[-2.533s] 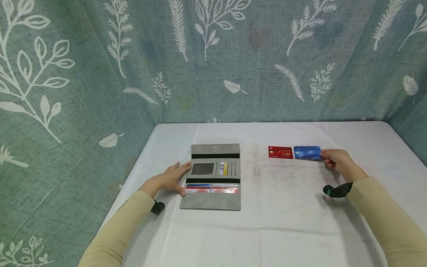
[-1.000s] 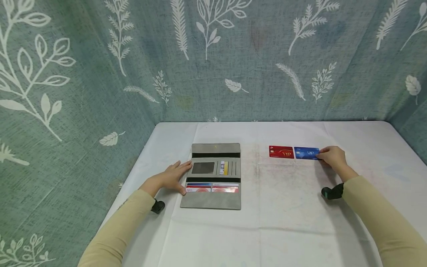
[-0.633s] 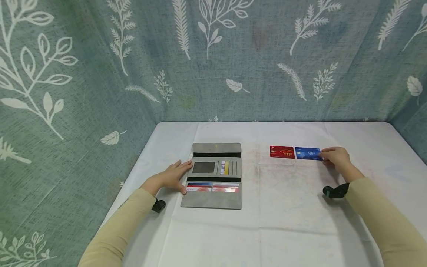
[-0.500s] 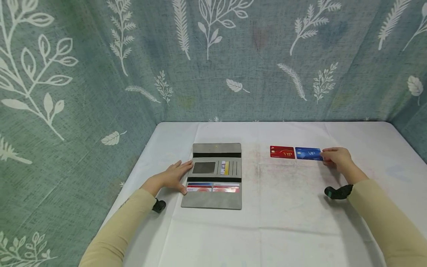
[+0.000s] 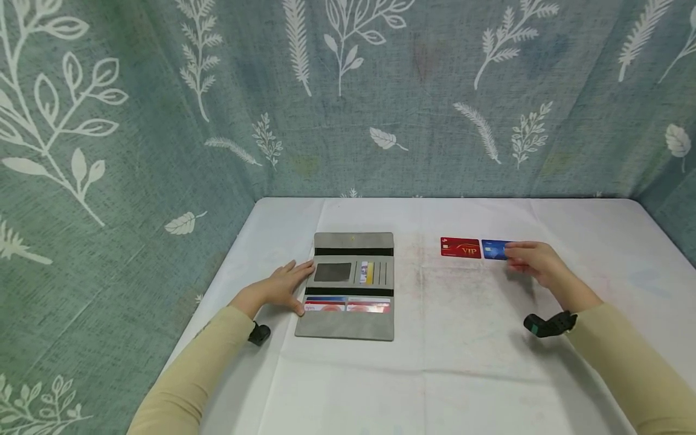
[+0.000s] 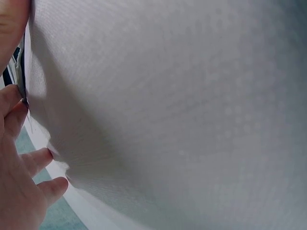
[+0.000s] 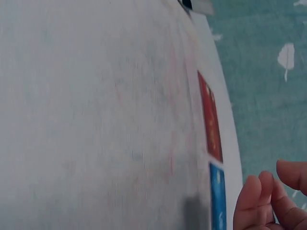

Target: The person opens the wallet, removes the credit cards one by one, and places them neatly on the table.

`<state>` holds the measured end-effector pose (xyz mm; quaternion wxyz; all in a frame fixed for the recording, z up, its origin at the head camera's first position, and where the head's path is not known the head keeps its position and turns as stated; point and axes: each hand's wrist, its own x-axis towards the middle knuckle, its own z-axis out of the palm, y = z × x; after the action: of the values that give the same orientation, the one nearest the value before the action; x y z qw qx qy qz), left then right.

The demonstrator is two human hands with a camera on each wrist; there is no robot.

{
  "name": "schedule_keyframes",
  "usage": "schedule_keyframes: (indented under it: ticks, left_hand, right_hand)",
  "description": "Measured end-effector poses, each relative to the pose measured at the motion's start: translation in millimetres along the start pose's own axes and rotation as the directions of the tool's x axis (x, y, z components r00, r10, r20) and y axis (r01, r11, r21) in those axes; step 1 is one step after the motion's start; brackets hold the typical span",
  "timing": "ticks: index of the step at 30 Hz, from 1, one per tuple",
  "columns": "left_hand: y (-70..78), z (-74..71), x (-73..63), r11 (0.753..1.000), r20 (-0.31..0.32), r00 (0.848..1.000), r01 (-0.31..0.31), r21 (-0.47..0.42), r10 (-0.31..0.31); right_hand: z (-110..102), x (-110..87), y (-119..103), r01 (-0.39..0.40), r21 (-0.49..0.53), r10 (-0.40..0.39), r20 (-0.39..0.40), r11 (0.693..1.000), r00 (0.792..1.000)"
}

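Observation:
A grey trifold wallet [image 5: 348, 328] lies unfolded on the white table, with several cards in its slots. My left hand [image 5: 277, 289] rests at its left edge, fingers spread and fingertips on the border; in the left wrist view the left hand [image 6: 19, 187] shows extended fingers at the left side. To the right, a red VIP card [image 5: 460, 248] and a blue VIP card [image 5: 493, 249] lie side by side. My right hand [image 5: 538, 263] is over the blue card's right part, hiding it. In the right wrist view, loosely bent fingers [image 7: 253, 201] hold nothing beside the blue card [image 7: 218, 191].
The white tablecloth [image 5: 424, 374] has faint reddish stains and creases. A green curtain [image 5: 326, 157] with white leaf prints hangs behind and at the sides. Each wrist wears a small black camera, such as the right one [image 5: 549, 324].
My right hand has let go of the blue card's right edge and moved left over it. The left hand, wallet and both cards keep their places.

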<state>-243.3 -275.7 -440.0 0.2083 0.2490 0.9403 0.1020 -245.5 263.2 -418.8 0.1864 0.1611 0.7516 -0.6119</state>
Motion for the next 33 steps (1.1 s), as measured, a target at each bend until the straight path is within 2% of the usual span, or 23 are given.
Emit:
schedule_keyframes:
  ticks: [7, 14, 22, 25, 33]
  left_hand:
    - [0.9, -1.4, 1.0, 1.0, -0.007, 1.0, -0.005, 0.0, 0.005]
    - [3.3, -2.9, -0.9, 1.0, -0.002, 1.0, 0.005, -0.02, -0.005]
    - [3.7, -2.8, -0.4, 1.0, 0.006, 1.0, 0.018, 0.002, -0.018]
    - [3.4, -3.2, -1.7, 1.0, -0.005, 1.0, 0.006, -0.005, -0.006]
    - [3.3, -3.5, -2.2, 1.0, -0.007, 1.0, -0.011, 0.006, 0.011]
  right_hand:
    - [25.5, -4.9, -15.8, 0.02, -0.008, -0.02, 0.043, 1.0, 0.999]
    - [56.9, -6.0, -30.4, 0.049, 0.052, -0.055, 0.119, 0.997, 0.991]
    - [112.1, -4.6, -32.1, 0.073, 0.058, -0.084, 0.208, 0.996, 0.974]
    - [135.9, -2.3, -30.0, 0.084, 0.057, -0.095, 0.233, 0.995, 0.968]
    - [188.1, 5.4, -29.4, 0.046, 0.092, -0.07, 0.276, 0.995, 0.959]
